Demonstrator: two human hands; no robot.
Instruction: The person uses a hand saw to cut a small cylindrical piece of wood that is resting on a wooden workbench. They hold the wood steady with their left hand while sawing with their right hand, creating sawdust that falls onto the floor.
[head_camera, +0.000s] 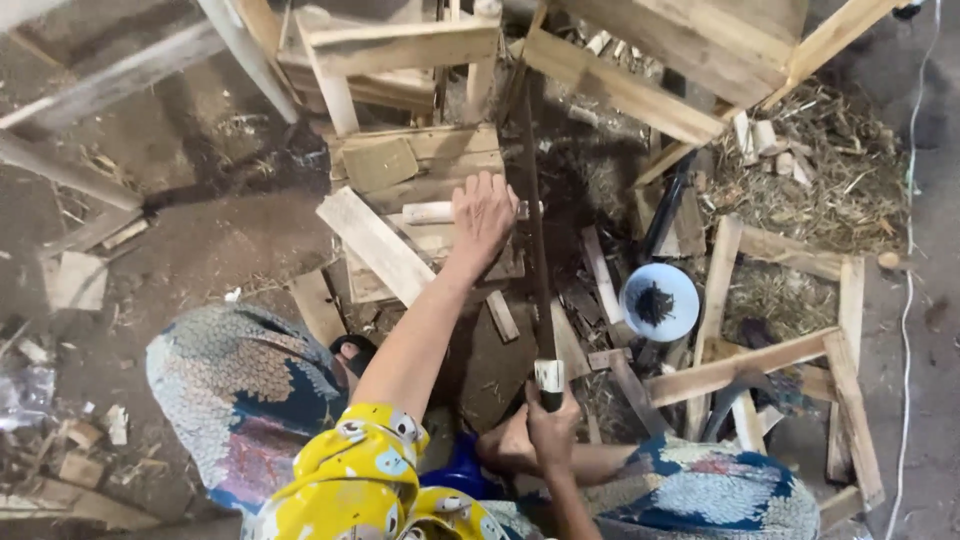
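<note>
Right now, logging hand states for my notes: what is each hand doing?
Left hand: open, palm down on a short pale wooden piece.
Right hand: closed around the handle of a long dark blade.

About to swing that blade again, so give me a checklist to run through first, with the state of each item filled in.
1. Right hand has a full grip on the long blade at its handle: ok.
2. Left hand is clear of the blade: not ok, it rests on the short wood piece right beside the blade.
3. Wood piece lies flat on the board stack: ok, as far as shows.
4. Bare foot is away from the blade: cannot tell, it sits close under the handle.
5. Bowl of nails is out of the way: ok, it stands to the right.
</note>
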